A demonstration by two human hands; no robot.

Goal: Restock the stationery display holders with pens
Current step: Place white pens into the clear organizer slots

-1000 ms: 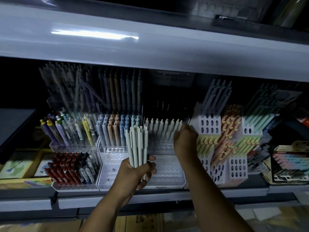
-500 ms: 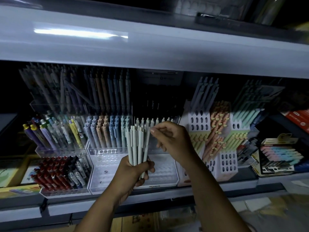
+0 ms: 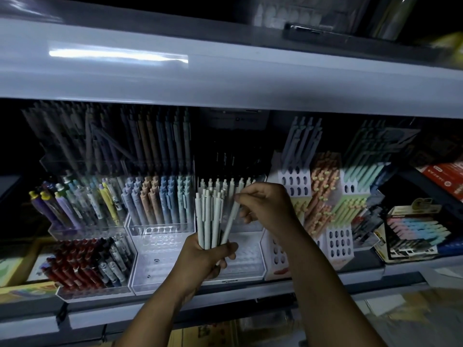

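Bundle of pale green pens (image 3: pixel 209 216) upright in left hand (image 3: pixel 200 259), fingers curled round lower ends, clicker ends up, in front of clear tiered holder (image 3: pixel 246 259). Right hand (image 3: pixel 268 206) pinches upper end of single pen (image 3: pixel 231 219); long axis tilted up-right, lower end within bundle. Pastel pens (image 3: pixel 160 196) stand in neighbouring holder, left.

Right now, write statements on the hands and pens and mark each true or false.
1. The left hand grips a bundle of pale pens. True.
2. The right hand is empty. False: it pinches one pen, tilted away from the bundle.
3. The red pens stand far right. False: they stand lower left.
4. The clear holder beside the red pens has bare front rows. True.
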